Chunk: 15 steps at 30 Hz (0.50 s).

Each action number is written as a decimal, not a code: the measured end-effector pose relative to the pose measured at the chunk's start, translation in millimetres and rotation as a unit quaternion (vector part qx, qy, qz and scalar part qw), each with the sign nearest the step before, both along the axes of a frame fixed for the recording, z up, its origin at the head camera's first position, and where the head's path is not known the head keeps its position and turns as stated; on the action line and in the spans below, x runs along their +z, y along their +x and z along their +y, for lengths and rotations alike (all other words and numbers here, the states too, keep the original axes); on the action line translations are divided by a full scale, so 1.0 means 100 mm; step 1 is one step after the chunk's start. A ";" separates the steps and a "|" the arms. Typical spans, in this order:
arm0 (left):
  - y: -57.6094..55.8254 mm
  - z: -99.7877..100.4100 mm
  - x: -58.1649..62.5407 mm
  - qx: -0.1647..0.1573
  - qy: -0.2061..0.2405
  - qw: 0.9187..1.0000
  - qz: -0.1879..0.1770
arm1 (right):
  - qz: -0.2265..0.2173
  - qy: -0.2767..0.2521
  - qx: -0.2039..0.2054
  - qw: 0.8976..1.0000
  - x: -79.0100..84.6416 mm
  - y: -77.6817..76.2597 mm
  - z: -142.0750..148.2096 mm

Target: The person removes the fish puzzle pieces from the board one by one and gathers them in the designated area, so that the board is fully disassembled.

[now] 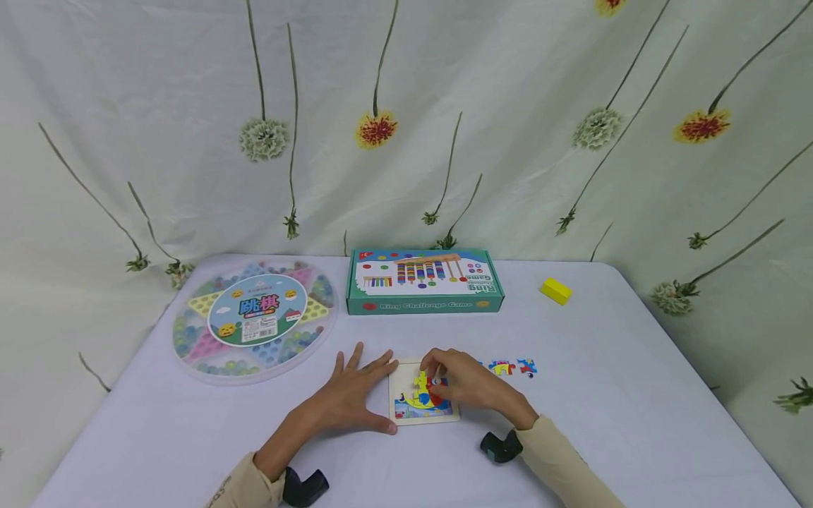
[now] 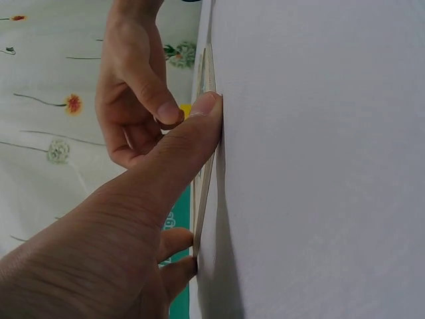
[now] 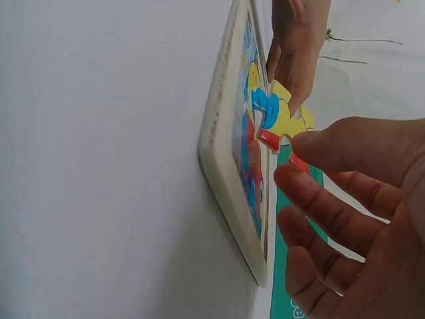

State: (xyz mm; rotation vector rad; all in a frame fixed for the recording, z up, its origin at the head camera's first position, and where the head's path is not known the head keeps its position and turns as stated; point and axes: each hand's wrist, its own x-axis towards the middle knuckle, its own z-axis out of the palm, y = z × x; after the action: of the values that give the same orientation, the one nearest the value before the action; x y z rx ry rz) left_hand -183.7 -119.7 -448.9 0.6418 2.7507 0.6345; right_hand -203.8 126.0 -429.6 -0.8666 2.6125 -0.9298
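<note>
A small wooden jigsaw board [image 1: 401, 381] with a colourful picture lies near the table's front, partly covered by my right hand [image 1: 468, 381]. That hand pinches a yellow, blue and red puzzle piece [image 3: 287, 123] between thumb and fingers, tilted over the board in the right wrist view. My left hand [image 1: 351, 401] spreads along the board's left side; its thumb and fingertips touch the edge, as the left wrist view also shows. Loose puzzle pieces [image 1: 502, 367] lie just right of my right hand, some partly hidden by it.
Behind the board stands a green Ring Challenge Game box [image 1: 425, 305]. A round Chinese checkers set [image 1: 197, 310] with marbles lies at the left. A yellow block [image 1: 555, 291] sits at the back right. A flower-print curtain [image 1: 521, 85] hangs behind the white table [image 1: 622, 395].
</note>
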 end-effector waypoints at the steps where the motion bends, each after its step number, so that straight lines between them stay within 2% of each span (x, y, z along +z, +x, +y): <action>1: 0.00 0.00 0.00 0.000 0.000 1.000 0.000 | -0.003 -0.005 0.002 1.000 0.00 0.00 0.00; 15: 0.00 0.00 0.00 0.000 -0.003 1.000 -0.002 | -0.003 -0.038 0.008 0.999 -0.06 -0.03 -0.01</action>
State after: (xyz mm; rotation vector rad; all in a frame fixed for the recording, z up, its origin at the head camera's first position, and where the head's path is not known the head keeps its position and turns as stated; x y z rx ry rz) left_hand -183.5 -119.6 -448.8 0.6373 2.7480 0.6260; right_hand -206.3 125.1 -435.3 -0.9005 2.5766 -1.0308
